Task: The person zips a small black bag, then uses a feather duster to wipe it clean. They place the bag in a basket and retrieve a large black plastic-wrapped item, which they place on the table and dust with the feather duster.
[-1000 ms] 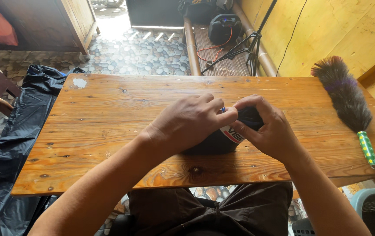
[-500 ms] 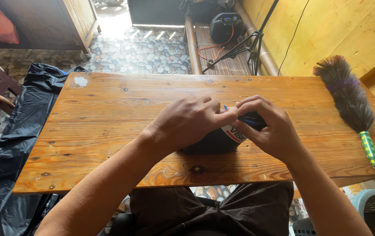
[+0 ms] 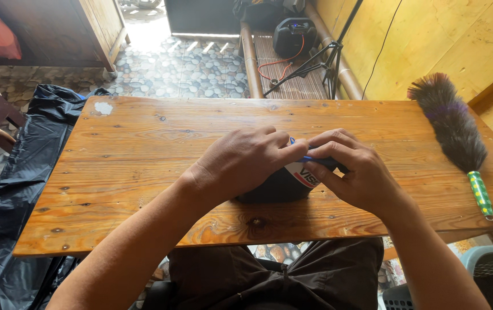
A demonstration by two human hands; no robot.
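Both hands curl closed on a dark folded cloth item (image 3: 278, 186) near the table's (image 3: 143, 149) front edge: left hand (image 3: 246, 161) covers it, right hand (image 3: 355, 172) pinches its top.

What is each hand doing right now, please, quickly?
Left hand: closed over the dark object on the wooden table.
Right hand: fingers pinching the same dark object's top edge.

you're at a wooden table (image 3: 143, 149) on a sunlit pebble floor (image 3: 183, 63), yellow plank wall (image 3: 430, 40) to the right, black plastic sheet (image 3: 11, 189) left.
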